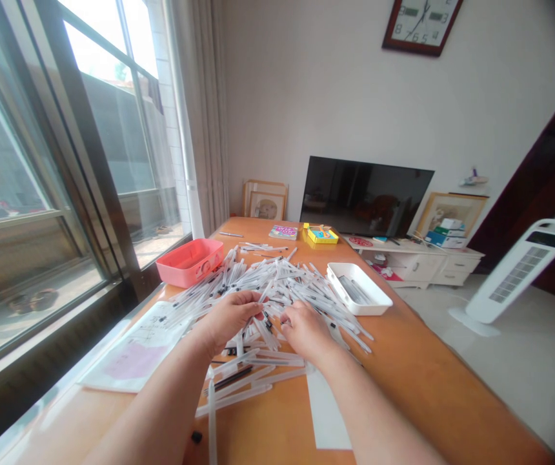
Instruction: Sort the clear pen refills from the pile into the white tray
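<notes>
A large heap of translucent pen barrels (251, 279), mixed with small black parts, spreads over the wooden table. My left hand (236, 316) is over the near side of the heap, thumb and forefinger pinched on what looks like a pen barrel. Close by on the right, my right hand (306, 328) has its fingers curled in together; a dark bit shows at the fingertips, too small to name. Between my forearms lie more barrels and some thin black sticks (232, 380). One small black piece (197, 437) rests near the front edge.
A pink basket (181, 270) stands left of the heap; a white tray (383, 305) holding grey sticks is on the right. A booklet (113, 381) lies at left, a white sheet (326, 413) by my right forearm. Farther back are a yellow box (323, 237) and a colourful pack (283, 232).
</notes>
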Demonstrator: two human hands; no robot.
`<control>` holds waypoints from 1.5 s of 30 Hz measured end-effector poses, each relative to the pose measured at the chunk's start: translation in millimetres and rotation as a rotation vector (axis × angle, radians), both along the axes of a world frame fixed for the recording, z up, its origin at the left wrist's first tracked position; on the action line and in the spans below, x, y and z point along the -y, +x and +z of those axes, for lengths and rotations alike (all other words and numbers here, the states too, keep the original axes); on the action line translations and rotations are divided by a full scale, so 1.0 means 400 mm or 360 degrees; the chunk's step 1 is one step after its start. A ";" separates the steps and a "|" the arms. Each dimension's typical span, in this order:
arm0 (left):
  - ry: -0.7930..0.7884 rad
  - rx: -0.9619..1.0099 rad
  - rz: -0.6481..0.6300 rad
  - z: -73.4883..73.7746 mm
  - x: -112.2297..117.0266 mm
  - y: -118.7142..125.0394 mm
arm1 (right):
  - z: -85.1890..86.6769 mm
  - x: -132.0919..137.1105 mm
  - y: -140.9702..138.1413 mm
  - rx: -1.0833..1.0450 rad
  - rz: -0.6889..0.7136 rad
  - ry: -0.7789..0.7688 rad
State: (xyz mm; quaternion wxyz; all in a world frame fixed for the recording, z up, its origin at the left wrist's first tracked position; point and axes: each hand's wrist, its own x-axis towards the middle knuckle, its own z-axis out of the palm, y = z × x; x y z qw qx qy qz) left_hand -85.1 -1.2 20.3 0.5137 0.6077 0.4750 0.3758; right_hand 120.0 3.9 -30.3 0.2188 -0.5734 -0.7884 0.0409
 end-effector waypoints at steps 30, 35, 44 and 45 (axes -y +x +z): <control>0.1007 -0.0992 -0.0052 -0.058 -0.020 0.022 | 0.091 0.022 0.065 -0.1989 0.0121 -0.0378; 0.0985 -0.1031 -0.0076 -0.048 -0.012 0.025 | 0.086 0.020 0.062 -0.1889 0.0127 -0.0384; 0.1011 -0.1070 -0.0093 -0.047 -0.010 0.028 | 0.086 0.027 0.058 -0.1798 0.0136 -0.0374; 0.1011 -0.1071 -0.0094 -0.049 -0.011 0.027 | 0.087 0.028 0.057 -0.1797 0.0134 -0.0377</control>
